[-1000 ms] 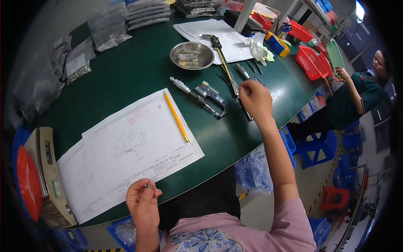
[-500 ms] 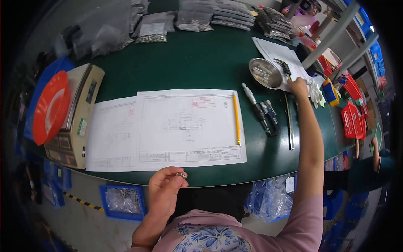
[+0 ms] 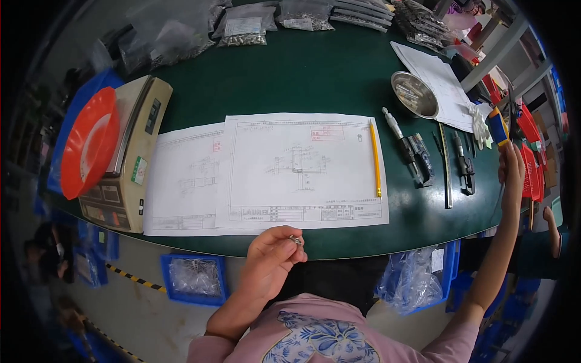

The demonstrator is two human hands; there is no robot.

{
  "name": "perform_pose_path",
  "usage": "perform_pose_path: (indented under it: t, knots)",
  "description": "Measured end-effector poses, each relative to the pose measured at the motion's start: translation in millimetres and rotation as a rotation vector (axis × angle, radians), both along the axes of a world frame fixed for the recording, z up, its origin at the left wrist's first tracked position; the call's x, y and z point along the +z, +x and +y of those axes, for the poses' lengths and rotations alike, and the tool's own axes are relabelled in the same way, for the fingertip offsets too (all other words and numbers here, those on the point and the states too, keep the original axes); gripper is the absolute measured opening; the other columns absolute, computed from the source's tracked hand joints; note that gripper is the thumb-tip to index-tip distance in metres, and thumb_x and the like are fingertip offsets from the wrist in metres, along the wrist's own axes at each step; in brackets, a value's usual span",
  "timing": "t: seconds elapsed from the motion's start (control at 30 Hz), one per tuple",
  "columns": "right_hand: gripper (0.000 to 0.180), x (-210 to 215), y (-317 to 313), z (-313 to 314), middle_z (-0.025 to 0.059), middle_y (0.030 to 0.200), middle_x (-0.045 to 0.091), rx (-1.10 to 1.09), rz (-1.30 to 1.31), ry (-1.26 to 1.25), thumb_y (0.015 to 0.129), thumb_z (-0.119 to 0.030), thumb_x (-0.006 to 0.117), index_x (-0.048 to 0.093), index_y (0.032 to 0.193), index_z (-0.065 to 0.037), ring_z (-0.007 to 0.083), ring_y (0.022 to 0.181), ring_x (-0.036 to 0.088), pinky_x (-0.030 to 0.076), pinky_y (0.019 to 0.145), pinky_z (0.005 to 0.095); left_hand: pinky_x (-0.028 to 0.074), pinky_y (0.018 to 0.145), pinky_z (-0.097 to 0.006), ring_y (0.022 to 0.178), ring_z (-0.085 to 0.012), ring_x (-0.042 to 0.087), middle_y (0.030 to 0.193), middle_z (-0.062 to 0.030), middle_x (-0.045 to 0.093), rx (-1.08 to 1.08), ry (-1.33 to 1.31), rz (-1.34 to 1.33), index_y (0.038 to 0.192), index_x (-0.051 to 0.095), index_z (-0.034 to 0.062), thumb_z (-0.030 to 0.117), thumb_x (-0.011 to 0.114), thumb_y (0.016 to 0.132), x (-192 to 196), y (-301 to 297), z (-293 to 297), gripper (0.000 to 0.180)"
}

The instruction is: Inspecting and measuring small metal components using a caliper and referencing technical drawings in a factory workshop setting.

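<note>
Left hand [image 3: 270, 257] is pinching a small metal part [image 3: 296, 240] between thumb and fingers, hovering just off the near edge of the green surface [image 3: 284, 78]. Right hand [image 3: 512, 164] is reaching out at the right, fingers curled; a thin strip [image 3: 499, 198] is showing just below it, cannot tell how it's being gripped. Yellow-and-blue block [image 3: 498, 126] is sitting just beyond that hand.

On the surface: printed sheets [image 3: 339, 181] are lying in the near middle, yellow pencil [image 3: 376, 160] resting along their right edge. Scale [image 3: 145, 130] is standing at left, tilted-looking red pan [image 3: 91, 145] on top. Two micrometers [image 3: 414, 158] are lying right, a long ruler-like strip [image 3: 446, 169] between them. Metal bowl [image 3: 428, 109] is holding clear tubes, with a white glove [image 3: 480, 127] to its right. Plastic bags [image 3: 245, 27] are lining the far side.

Room: blue bin [image 3: 171, 294] is sitting below, near striped floor tape [image 3: 136, 278]; another person's arm [image 3: 552, 230] is showing far right.
</note>
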State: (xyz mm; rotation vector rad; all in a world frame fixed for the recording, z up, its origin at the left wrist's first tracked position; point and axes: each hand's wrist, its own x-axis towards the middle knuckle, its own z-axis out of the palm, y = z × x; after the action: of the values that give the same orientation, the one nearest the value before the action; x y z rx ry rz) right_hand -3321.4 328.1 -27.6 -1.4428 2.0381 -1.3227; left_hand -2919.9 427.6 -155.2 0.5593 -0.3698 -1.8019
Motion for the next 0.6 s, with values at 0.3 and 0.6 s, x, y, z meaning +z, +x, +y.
perform_pose_path:
  t: [0.3, 0.6]
  knots:
    - [0.036, -21.5, 101.7, 77.5, 0.0057, 0.050, 0.042, 0.333, 0.795, -0.155, 0.061, -0.034, 0.067, 0.049, 0.061, -0.004, 0.0155, 0.041, 0.039, 0.028, 0.040, 0.0257, 0.041, 0.066, -0.030, 0.069, -0.0145, 0.049, 0.085, -0.0073, 0.052, -0.112, 0.095, -0.008, 0.098, 0.053, 0.0012, 0.005, 0.049, 0.080, -1.2, -9.0, 1.4, 0.019]
    - [0.053, -35.3, 129.1, 69.7, 0.0013, 0.042, 0.034, 0.418, 1.058, -0.238, 0.053, -0.049, 0.069, 0.032, 0.047, -0.011, 0.0177, 0.033, 0.036, 0.025, 0.036, 0.0274, 0.042, 0.066, -0.029, 0.071, -0.0121, 0.050, 0.086, -0.0061, 0.052, -0.072, 0.070, 0.060, 0.099, 0.053, 0.0015, 0.004, 0.048, 0.081, 0.0, -4.8, 10.8, 0.019]
